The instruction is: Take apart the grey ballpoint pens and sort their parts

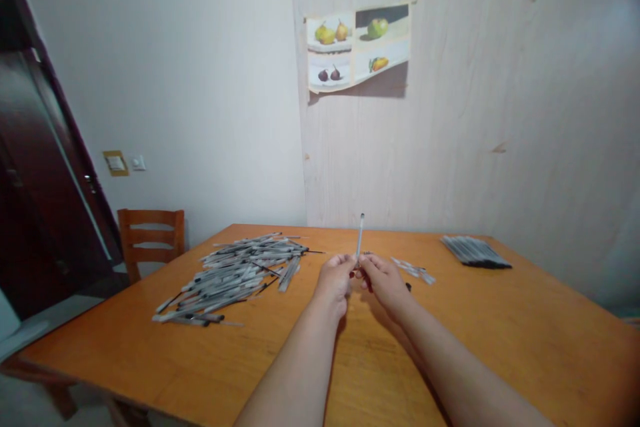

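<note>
A slim clear pen (360,237) with a dark tip stands nearly upright over the middle of the table. My left hand (336,280) pinches its lower part with closed fingers. From the other side, my right hand (381,278) also closes on the pen's low end, its fingers touching those of my left. The very bottom of the pen is hidden by my fingers. Just right of my right hand lie several short, pale, clear pieces (416,270), too small to name. A small black piece (409,287) peeks out beside my right wrist.
A large loose heap of clear and black pens (240,273) spreads over the left of the wooden table (190,373). At the back right, pens lie side by side in a neat row (475,253). A wooden chair (153,235) stands beyond the left edge. The wall rises behind.
</note>
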Demonstrator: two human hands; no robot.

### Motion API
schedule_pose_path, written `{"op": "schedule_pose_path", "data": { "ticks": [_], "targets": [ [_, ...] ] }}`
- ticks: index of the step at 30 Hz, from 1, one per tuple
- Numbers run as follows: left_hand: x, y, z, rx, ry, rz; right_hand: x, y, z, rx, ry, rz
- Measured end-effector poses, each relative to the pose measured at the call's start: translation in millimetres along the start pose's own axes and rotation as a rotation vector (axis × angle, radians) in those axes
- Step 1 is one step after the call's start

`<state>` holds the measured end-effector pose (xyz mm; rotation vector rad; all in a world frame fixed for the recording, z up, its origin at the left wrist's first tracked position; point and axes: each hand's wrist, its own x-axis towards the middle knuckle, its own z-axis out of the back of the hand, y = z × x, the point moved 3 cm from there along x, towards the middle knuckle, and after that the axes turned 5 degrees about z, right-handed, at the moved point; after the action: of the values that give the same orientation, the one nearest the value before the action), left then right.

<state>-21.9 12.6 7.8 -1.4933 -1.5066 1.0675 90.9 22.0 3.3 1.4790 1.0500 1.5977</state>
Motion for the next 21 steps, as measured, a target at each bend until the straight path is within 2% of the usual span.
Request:
{"op": "schedule_pose_path", "data": {
  "ticks": [4, 8, 17, 19, 21],
  "targets": [
    [1.2, 7.8, 0.9, 0.032, -0.029, -0.038, 0.8, -7.1, -0.8, 0.012, -0.029, -0.038],
    [-1.2, 6.6, 3.0, 0.065, -0.048, -0.111, -1.1, -7.5, -2.8, 0.097, -0.058, -0.121],
    [-1.1, 0.9, 5.5, 0.075, -0.035, -0.069, -5.2, -5.8, -4.9, 0.275, -0.068, -0.223],
    [-0.6, 0.4, 5.1, 0.034, -0.004, -0.031, -6.6, -4.8, -5.8, 0.304, -0.035, -0.253],
    [0.1, 0.9, 3.3, -0.034, 0.086, 0.019, -8.8, -4.1, -8.4, 0.366, 0.027, -0.282]
  ]
}}
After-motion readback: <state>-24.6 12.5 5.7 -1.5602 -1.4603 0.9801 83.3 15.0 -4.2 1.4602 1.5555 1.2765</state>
